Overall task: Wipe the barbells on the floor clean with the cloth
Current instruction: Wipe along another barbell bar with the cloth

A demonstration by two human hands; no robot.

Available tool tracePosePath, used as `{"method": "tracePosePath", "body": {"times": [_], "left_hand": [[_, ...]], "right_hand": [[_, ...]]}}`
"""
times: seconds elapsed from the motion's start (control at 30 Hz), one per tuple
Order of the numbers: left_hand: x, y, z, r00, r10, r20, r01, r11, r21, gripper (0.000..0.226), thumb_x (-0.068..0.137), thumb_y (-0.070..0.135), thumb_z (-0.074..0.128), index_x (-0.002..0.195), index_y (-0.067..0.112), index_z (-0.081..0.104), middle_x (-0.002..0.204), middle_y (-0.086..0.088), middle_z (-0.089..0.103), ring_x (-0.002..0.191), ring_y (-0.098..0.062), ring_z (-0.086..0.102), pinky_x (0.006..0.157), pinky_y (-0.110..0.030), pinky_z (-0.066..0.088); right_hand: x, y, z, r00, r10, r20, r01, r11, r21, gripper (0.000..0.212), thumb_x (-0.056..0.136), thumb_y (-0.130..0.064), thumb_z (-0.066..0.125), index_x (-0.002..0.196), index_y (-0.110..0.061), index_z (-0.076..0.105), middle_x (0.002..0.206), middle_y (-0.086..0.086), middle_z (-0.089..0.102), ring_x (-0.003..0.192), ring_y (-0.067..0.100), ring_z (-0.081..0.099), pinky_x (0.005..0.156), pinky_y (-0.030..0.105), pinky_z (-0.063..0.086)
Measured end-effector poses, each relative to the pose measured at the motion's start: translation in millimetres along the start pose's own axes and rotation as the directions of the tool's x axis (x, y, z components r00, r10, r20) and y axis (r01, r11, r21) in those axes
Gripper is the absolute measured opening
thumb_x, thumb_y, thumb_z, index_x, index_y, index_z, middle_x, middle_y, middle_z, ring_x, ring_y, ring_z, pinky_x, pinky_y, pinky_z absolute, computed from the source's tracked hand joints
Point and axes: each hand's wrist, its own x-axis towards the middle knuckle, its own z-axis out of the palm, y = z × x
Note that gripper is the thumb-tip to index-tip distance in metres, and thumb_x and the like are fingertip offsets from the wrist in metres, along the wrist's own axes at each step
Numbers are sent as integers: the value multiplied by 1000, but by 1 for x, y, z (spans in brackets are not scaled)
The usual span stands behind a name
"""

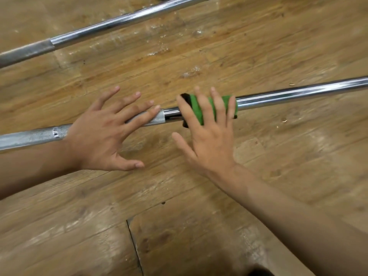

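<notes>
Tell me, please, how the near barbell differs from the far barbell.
The near barbell carries the green cloth, pressed under the right hand; the far barbell is bare. The left hand lies over the near barbell; none touches the far barbell. Both are chrome, on the wooden floor.

We are pressing our right hand (211, 140), fingers (219, 104) straight, onto the green cloth (196, 111) draped over the near barbell (298, 92), which is lying on the wooden floor (199, 216). Our left hand (99, 134) is spreading flat over the knurled stretch just beside it. A second barbell (119, 22) is lying farther off.
</notes>
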Motion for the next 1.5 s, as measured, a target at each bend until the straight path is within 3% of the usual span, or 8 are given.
{"method": "tracePosePath", "body": {"times": [0.13,0.3,0.47,0.67,0.8,1.1,1.33,1.5], "left_hand": [[-3,2,-1,1000,-13,-5,13,999,-35,107,90,89,21,167,16,18,165,-13,40,154,-38,34,125,-64,20],[-7,7,-1,1000,-24,-1,24,996,-87,106,91,89,20,168,15,17,167,-12,36,155,-37,31,125,-61,22],[-11,16,-3,1000,-14,9,15,996,-89,107,90,89,22,167,15,20,168,-11,33,156,-36,31,124,-61,25],[-20,33,-8,1000,-14,23,16,997,-81,107,89,89,25,167,15,23,170,-10,30,157,-34,28,124,-59,24],[-29,46,-9,999,-20,42,24,995,-94,107,90,88,23,167,15,21,171,-11,27,158,-34,26,124,-60,24],[-52,80,-11,999,-6,36,10,992,-126,103,92,86,23,168,16,18,173,-13,21,160,-34,21,124,-61,22],[-73,103,-9,1000,27,-13,-29,989,-144,95,95,71,45,167,14,20,174,-16,15,161,-32,16,125,-57,21],[-78,103,-15,987,153,-56,-160,975,-157,85,99,55,52,166,13,23,173,-15,20,160,-33,19,125,-53,24]], "right_hand": [[-1,15,-8,983,-173,69,175,984,-30,65,104,-61,39,159,-26,42,160,16,42,151,39,34,126,59,14],[-21,118,-35,990,144,11,-142,983,-121,61,104,-56,39,153,-21,48,154,20,44,148,41,34,125,62,11],[-19,88,-39,954,299,-20,-299,953,-55,60,104,-58,37,141,-17,58,152,20,45,150,43,29,125,64,7],[-23,-1,-38,989,14,150,-13,1000,-7,68,101,-64,35,151,-22,52,155,16,46,151,40,30,127,59,7],[-35,31,-50,984,-106,140,106,994,7,62,103,-59,39,154,-26,50,149,15,53,145,36,42,127,56,17],[-73,75,-76,948,318,-21,-318,948,9,45,100,-43,50,132,-17,68,137,16,58,138,41,45,126,58,13],[-80,-31,-76,974,-87,209,60,990,128,57,103,-56,39,144,-22,60,140,10,59,136,34,49,125,52,21],[-101,36,-88,992,-103,79,99,994,54,47,104,-44,46,135,-18,69,121,13,66,109,37,60,103,51,38]]}}
